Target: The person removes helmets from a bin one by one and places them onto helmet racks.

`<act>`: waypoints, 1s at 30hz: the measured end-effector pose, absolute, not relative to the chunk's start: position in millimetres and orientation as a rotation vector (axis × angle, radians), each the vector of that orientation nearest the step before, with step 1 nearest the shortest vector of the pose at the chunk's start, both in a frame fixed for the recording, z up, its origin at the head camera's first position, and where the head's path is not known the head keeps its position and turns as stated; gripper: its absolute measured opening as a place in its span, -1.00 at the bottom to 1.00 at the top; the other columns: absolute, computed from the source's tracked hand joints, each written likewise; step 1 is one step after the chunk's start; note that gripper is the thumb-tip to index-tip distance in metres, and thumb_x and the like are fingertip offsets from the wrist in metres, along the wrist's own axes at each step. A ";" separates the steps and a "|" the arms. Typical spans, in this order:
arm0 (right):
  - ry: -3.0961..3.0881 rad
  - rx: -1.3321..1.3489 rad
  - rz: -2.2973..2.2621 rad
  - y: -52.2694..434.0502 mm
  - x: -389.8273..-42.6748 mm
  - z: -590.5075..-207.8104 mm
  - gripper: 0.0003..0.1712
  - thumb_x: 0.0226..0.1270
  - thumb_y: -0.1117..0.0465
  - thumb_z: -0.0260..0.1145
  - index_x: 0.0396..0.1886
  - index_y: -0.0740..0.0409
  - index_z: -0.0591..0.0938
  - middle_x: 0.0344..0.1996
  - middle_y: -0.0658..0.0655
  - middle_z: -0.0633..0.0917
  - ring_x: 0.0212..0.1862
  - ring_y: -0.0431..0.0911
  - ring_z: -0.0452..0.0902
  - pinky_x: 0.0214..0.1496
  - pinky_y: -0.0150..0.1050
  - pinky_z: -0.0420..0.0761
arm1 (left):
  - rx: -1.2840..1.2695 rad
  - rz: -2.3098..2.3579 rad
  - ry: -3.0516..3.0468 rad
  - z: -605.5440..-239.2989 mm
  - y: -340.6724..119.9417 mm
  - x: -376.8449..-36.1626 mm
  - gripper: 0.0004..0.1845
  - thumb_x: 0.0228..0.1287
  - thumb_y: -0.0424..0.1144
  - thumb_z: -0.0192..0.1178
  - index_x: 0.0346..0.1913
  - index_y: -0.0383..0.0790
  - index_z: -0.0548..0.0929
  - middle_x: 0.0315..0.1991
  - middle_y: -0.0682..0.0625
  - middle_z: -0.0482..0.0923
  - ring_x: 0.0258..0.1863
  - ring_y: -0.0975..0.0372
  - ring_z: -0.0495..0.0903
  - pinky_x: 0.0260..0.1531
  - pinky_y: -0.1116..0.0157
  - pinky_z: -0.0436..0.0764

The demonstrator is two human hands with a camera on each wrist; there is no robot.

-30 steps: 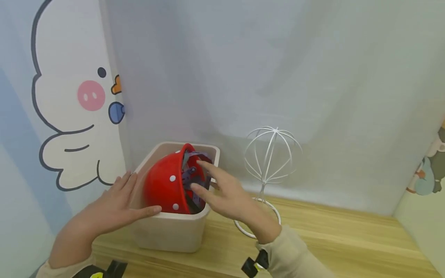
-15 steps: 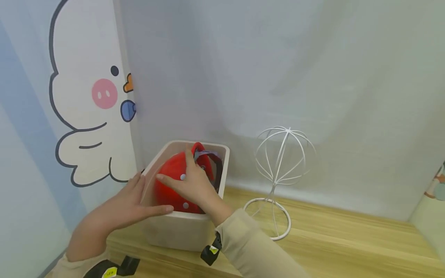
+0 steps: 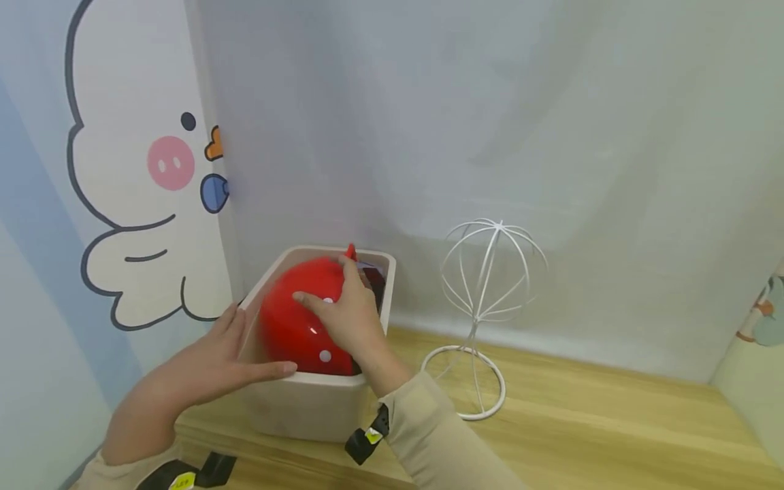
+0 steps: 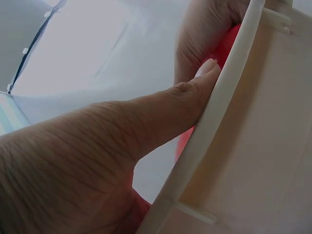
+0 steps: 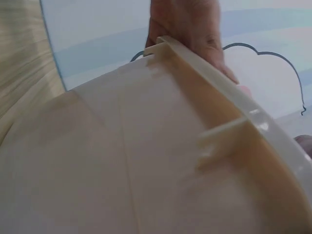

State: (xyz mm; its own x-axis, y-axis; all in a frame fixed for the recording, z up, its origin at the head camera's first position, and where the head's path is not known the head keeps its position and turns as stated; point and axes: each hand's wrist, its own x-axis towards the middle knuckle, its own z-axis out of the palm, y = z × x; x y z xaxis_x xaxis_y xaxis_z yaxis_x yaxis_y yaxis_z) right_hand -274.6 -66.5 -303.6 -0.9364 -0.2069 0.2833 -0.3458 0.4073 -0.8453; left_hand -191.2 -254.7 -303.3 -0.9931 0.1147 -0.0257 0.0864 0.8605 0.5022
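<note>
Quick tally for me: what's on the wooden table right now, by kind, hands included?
Red helmets with white dots: 1
Beige plastic bins: 1
White wire hat stands: 1
Hands: 2, left hand on the bin's rim, right hand on the helmet
Total: 5

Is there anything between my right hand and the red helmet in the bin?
Nothing visible. The right hand already lies directly on top of the red helmet, which sits in the beige bin. The left hand rests on the bin's near left rim, beside the helmet, not between them.
</note>
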 end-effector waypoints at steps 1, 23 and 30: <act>-2.480 0.492 1.608 -66.0 -275.0 -303.0 -0.11 0.11 -0.17 0.43 0.41 -0.31 0.22 0.28 -0.03 0.50 0.21 -0.01 0.49 0.08 0.01 0.66 | 0.154 0.785 2.978 -303.0 -255.8 -191.2 0.32 -0.05 0.47 0.21 0.56 -0.11 -0.32 0.51 -0.37 -0.20 0.35 -0.36 0.13 -0.18 -0.28 0.60; -1.518 0.637 2.360 -38.0 -268.6 -294.6 -0.47 0.21 -0.01 0.41 0.18 -0.26 0.49 0.18 -0.07 0.54 0.16 -0.02 0.57 0.04 -0.06 0.69 | 0.381 1.216 2.901 -301.8 -256.0 -194.0 0.05 -0.05 0.13 0.45 0.45 0.24 0.02 0.35 0.03 0.22 0.31 -0.03 0.25 -0.13 -0.14 0.65; -1.396 0.601 2.358 -17.5 -264.7 -284.8 -0.50 0.24 0.03 0.39 0.17 -0.15 0.49 0.20 -0.02 0.51 0.20 -0.02 0.51 0.13 -0.09 0.65 | 0.243 1.019 2.921 -299.8 -256.1 -192.1 0.25 -0.03 0.29 0.36 0.51 0.34 -0.37 0.55 -0.16 -0.16 0.40 -0.23 0.06 -0.15 -0.27 0.59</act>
